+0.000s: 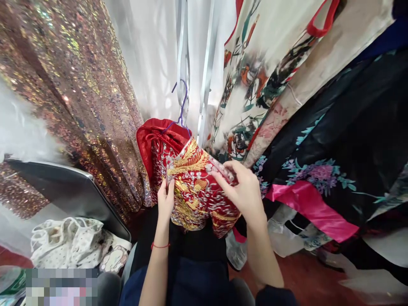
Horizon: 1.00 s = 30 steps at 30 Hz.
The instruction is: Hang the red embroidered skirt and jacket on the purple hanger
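At frame centre I watch my left hand (pixel 165 199) and right hand (pixel 244 191), fingers pinched shut on the red embroidered garment (pixel 196 187), whose beadwork might snag or slip off its purple hanger (pixel 180 111).

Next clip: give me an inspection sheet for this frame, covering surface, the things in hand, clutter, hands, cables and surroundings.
Surface: no table in view; reddish floor below.
Things in hand: red garment with gold embroidery, on a purple hanger.
Clutter: white dotted bag at lower left, beside a dark case.
Hands: left hand grips the garment's left edge; right hand pinches its upper right edge. A red string circles the left wrist.
Cables: nothing seen.
Surroundings: sequin fabric to the left, white curtain behind, floral white robe and black robe with a pink sash to the right.
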### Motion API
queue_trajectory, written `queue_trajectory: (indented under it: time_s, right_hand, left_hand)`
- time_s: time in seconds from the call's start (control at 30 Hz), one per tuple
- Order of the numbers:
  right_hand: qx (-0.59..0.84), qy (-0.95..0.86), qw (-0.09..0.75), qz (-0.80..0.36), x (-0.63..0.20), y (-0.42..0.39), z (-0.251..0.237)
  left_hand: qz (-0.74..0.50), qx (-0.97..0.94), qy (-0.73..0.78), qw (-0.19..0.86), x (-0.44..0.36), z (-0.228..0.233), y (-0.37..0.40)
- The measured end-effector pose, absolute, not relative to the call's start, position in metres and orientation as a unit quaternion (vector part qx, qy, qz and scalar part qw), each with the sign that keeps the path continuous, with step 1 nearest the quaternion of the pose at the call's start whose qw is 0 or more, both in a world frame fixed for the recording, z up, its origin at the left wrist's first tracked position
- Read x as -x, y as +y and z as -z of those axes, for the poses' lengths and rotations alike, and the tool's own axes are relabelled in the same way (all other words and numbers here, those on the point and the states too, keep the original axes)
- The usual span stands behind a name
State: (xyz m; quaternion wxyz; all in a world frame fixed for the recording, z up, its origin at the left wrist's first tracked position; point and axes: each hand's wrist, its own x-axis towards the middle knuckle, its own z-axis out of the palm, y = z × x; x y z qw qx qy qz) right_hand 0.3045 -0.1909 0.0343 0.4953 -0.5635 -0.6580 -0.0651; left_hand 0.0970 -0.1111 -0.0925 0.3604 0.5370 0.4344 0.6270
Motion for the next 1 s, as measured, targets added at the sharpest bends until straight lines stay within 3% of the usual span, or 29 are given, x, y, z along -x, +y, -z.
queue_trajectory:
  time_s: [0.13,0.37,0.67,0.9,1.0]
  right_hand:
    - [0.590,-0.634,0.499,-0.022,-0.311,-0.191,-0.006]
    - [0.596,-0.641,0.475,0.090,-0.311,-0.180,0.002]
    - [0.588,-0.599,0.530,0.121,-0.336,-0.145,-0.021]
    - [0.641,-0.639,0.402,0.141,-0.321,-0.129,0.014]
    - [0.657,-0.626,0.393,0.151,-0.329,-0.120,0.026]
  left_hand:
    - [-0.536,-0.591,0.459,0.391,-0.081,0.121,-0.096]
    - [-0.395,-0.670,0.409,0.478,-0.067,0.149,-0.089]
    - [-0.507,-0.645,0.471,0.324,-0.065,0.120,-0.085]
    - [-0.462,-0.628,0.544,0.310,-0.090,0.151,-0.058]
    - [-0.456,-0.640,0.531,0.318,-0.086,0.152,-0.064]
